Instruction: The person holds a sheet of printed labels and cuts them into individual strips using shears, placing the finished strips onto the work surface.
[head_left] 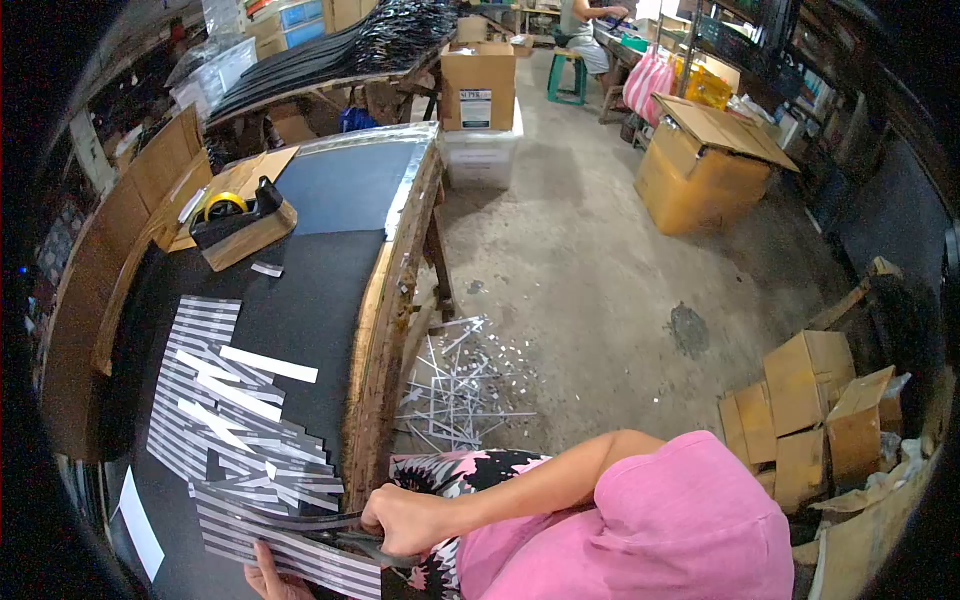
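Grasping dark scissors [396,559] by the right edge of the surface [318,290], the right hand [410,520] meets a striped sheet [318,562] — pinched by the left hand [272,580].

Head-worn, looking forward and down

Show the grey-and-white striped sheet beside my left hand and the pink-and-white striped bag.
Grey-and-white striped sheet [310,560], head view: striped upper face.
Pink-and-white bag [650,88], head view: striped side.

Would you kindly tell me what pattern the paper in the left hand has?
The paper has grey and white stripes, shown in the head view.
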